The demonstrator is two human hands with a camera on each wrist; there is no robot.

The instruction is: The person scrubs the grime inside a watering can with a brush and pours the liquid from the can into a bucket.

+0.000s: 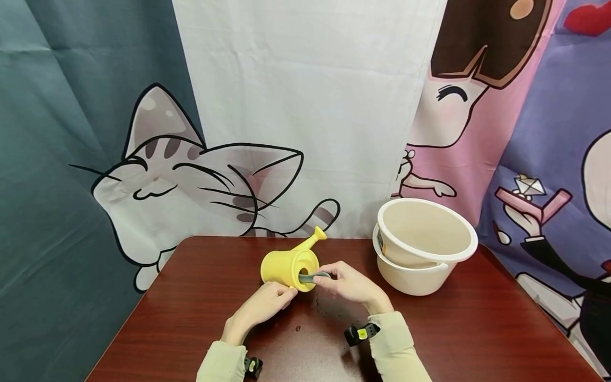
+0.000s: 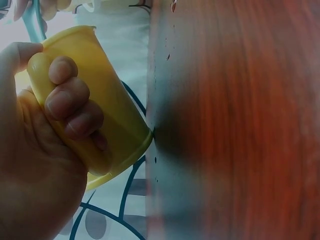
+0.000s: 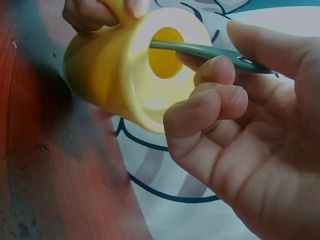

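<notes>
A yellow watering can [image 1: 278, 267] is tipped on its side just over the table, its top opening facing right and its spout pointing away. My left hand [image 1: 263, 304] grips its handle, fingers curled round it, as the left wrist view shows. Between thumb and fingers, my right hand [image 1: 352, 286] pinches a slim green-grey handle [image 3: 215, 51]. The handle's far end goes into the round hole of the can, so whatever is on that end is hidden.
Two cream plastic basins [image 1: 414, 281] stand nested at the back right of the dark red wooden table [image 1: 458, 334], the upper one tilted. Something partly hidden shows between them. Water drops lie near the hands. A printed cloth [image 1: 305, 106] hangs behind.
</notes>
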